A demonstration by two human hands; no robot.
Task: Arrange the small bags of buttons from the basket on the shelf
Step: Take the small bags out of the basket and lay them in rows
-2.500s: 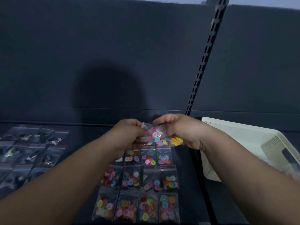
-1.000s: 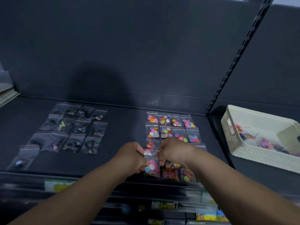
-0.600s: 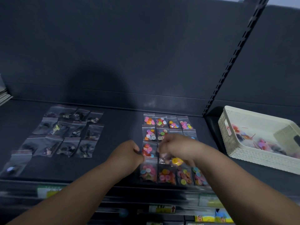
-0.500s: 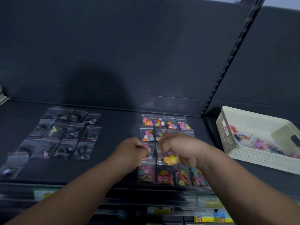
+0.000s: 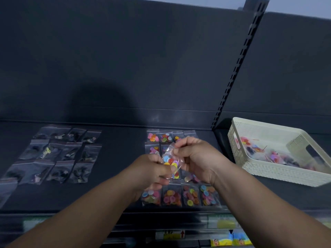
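- Centre of the frame: our left hand [image 5: 152,169] and right hand [image 5: 195,156] each pinch one small bag of buttons [image 5: 171,161], held above the shelf [image 5: 121,167].
- Below it lie rows of coloured bags [image 5: 180,196].
- The basket [image 5: 268,174] sits at the right edge with more bags inside.

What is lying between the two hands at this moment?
In the head view, a small clear bag of coloured buttons is between the left hand and the right hand; both hands pinch it.
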